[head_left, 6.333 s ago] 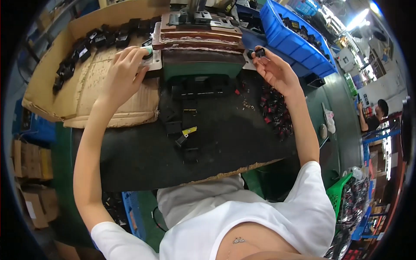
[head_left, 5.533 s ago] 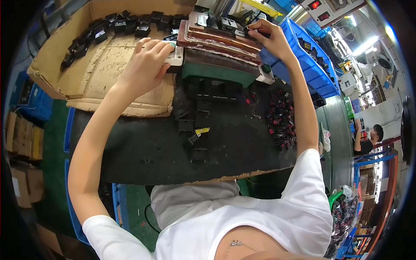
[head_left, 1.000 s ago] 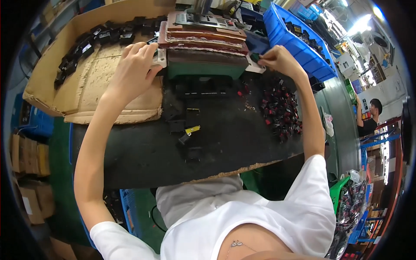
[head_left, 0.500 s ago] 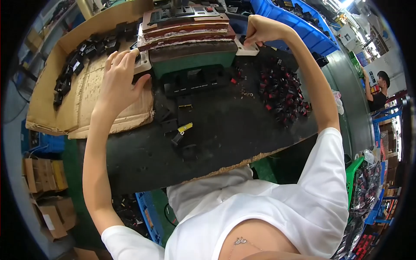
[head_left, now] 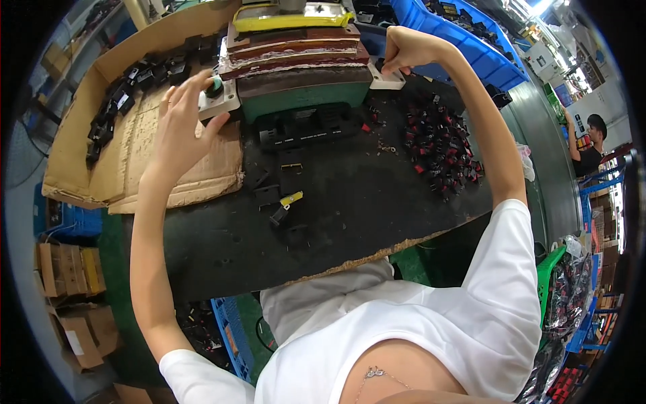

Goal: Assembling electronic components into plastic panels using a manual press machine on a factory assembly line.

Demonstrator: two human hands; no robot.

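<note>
My left hand hovers with its fingers apart beside a dark round push button on a pale control block. My right hand is curled into a fist on the matching right-hand control block, its knuckles at a dark button. Between them stands a press fixture with a green base and stacked reddish-brown boards. A yellow-edged plate lies over the top of the stack. In front of the base sits a long black plastic panel with openings.
Small black and red parts are heaped at the right. Black parts with a yellow piece lie mid-table. A cardboard tray holds black housings at the left. A blue bin stands behind; a person is far right.
A yellow-edged plate now covers the slotted grey panel on top of the stack. My left hand has opened and drawn off its button; my right hand stays put.
</note>
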